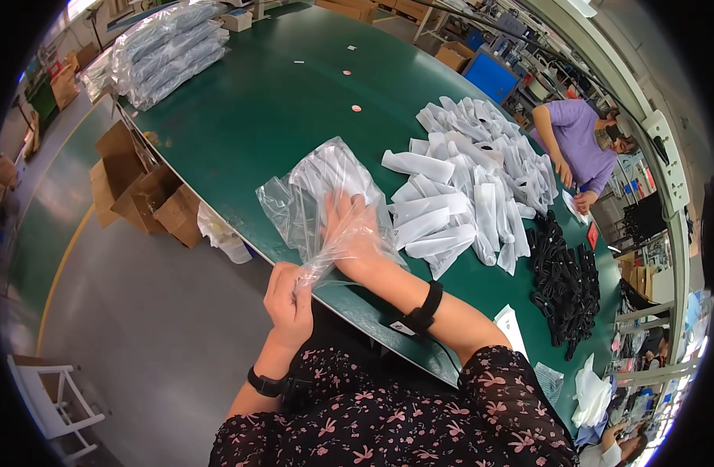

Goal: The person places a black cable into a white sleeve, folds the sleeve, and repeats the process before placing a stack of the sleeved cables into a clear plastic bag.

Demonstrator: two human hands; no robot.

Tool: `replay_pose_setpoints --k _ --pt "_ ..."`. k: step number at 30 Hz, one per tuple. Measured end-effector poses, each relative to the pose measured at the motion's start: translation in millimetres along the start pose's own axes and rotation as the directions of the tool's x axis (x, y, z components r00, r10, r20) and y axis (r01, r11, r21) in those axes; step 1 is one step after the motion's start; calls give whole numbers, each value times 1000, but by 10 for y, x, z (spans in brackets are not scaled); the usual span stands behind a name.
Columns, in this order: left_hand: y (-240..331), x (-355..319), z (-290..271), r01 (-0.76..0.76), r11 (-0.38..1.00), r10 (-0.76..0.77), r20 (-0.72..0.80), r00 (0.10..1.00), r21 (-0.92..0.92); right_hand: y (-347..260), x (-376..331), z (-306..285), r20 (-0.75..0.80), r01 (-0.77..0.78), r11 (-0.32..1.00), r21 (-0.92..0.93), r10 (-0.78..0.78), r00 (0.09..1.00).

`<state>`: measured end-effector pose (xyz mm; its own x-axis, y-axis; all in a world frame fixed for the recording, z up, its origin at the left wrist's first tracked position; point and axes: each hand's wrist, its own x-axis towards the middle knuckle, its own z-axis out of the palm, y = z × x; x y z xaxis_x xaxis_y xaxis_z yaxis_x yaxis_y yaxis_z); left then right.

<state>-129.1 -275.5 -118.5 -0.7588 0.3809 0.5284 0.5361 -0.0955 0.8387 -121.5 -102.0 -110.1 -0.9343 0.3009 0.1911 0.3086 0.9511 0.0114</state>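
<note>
A large clear plastic bag (275,204) lies at the near edge of the green table, with a bundle of white sleeve-like packets (329,169) inside it. My left hand (288,300) is closed on the gathered mouth of the bag, just off the table's edge. Through that mouth reaches my right hand (350,233), its fingers apart and resting against the white packets. The film covers it, and its fingertips show only partly. Right of the bag lies a big heap of similar white packets (450,179).
Black coiled cables (563,284) lie at the right, near a co-worker in a purple shirt (578,140). Filled clear bags (170,50) are stacked at the far left of the green table (256,93). Cardboard boxes (139,191) stand below the left edge, a white stool (53,401) on the floor.
</note>
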Motion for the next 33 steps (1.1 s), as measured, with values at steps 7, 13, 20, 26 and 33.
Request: replay_pose_setpoints --k 7,13,20,26,33 --pt "25 -119 11 61 998 -60 30 998 -26 123 -15 61 -251 245 965 93 -215 944" --pt "-6 -165 5 62 998 -62 25 998 -27 15 -1 -287 179 -233 930 284 187 966" --pt "-5 -170 54 69 997 -67 47 997 -40 279 -68 227 -185 19 967 253 29 982" --pt "9 -155 21 72 997 -71 50 996 -11 385 -575 -398 -74 189 895 403 -174 982" --pt "182 42 13 -216 947 284 -313 906 236 1487 -975 -654 -252 -74 986 149 110 962"
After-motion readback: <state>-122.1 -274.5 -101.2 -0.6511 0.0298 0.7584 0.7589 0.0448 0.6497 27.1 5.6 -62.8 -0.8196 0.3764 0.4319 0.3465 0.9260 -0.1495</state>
